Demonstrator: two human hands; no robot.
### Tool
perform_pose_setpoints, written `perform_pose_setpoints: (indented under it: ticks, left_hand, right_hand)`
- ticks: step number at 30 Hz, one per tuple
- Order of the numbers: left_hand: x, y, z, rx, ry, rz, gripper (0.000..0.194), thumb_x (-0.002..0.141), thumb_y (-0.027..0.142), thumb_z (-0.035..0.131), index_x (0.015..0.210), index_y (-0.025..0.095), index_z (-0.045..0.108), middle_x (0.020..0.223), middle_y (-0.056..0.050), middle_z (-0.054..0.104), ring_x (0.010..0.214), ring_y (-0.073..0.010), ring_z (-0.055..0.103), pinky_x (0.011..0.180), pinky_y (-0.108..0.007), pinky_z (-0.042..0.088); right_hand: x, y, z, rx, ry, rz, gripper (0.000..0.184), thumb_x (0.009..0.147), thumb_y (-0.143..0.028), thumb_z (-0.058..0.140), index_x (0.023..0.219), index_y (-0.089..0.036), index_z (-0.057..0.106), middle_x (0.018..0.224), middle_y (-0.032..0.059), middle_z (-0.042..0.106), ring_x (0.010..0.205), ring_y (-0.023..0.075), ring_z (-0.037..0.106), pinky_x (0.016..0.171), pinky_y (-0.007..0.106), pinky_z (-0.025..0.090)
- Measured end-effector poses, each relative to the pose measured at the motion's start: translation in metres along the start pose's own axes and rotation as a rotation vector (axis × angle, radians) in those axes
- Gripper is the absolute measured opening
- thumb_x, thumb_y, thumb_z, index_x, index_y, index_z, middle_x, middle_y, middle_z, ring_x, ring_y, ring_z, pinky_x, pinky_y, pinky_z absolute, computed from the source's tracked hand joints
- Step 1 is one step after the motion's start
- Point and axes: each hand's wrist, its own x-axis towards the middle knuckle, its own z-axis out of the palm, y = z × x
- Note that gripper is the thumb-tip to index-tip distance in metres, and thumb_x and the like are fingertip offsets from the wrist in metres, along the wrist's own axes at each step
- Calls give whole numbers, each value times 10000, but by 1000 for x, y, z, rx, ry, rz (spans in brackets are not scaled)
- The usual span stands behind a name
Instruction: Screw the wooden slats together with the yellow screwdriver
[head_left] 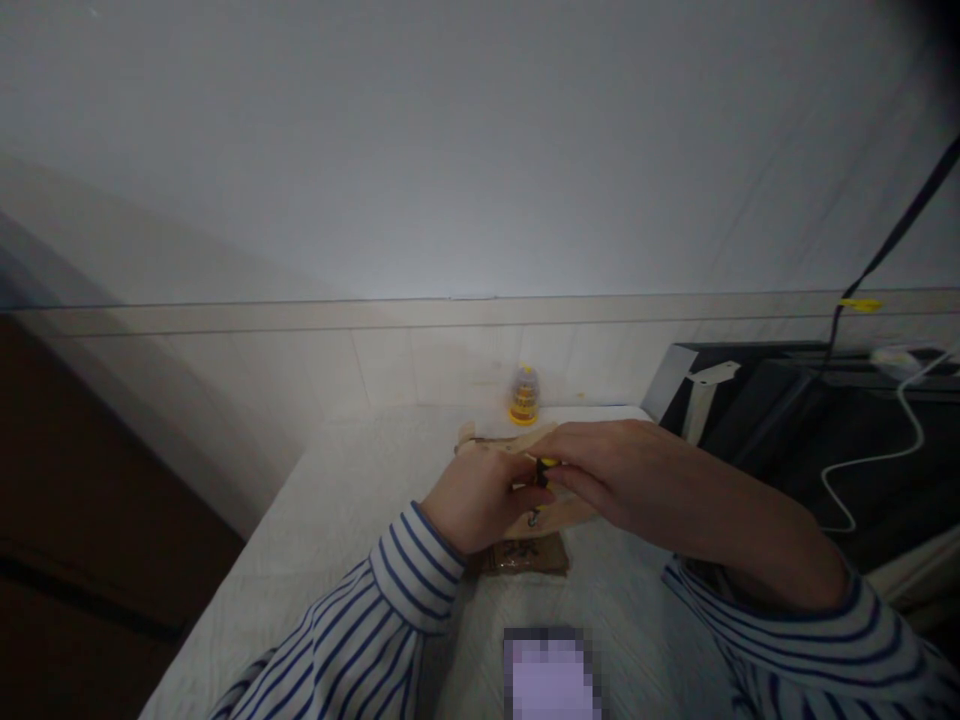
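Observation:
My left hand (480,495) and my right hand (615,465) meet over the middle of a white table (315,520). Both have their fingers pinched together round a small tool with a yellow and black handle (543,468), its thin tip pointing down. Under the hands lies a light wooden piece (559,515) on top of a brown packet (525,555). Both sleeves are blue-and-white striped. What the tool's tip touches is too small to make out.
A small yellow stand with a clear domed top (524,396) sits at the table's far edge by the wall. A dark desk (795,420) with a white cable (892,450) and a black strap stands to the right. A blurred patch (551,675) lies near me.

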Motion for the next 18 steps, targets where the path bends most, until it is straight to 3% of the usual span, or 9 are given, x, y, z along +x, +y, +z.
perform_pose_setpoints:
  ticks: [8, 18]
  left_hand:
    - [-1, 1, 0, -30, -7, 88, 149, 859, 257, 522, 909, 189, 644, 920, -53, 677, 933, -206, 599, 851, -330, 421]
    - [0, 0, 1, -93, -66, 116, 170, 870, 218, 495, 986, 188, 617, 961, -58, 662, 948, -199, 591, 857, -322, 432]
  right_hand:
    - [-2, 2, -1, -44, -17, 61, 151, 858, -199, 448, 789, -194, 582, 786, 23, 650, 678, 163, 583, 605, 286, 401]
    - [-4, 3, 1, -73, -15, 60, 159, 868, -247, 452, 767, -188, 560, 743, 23, 623, 650, 160, 558, 591, 290, 367]
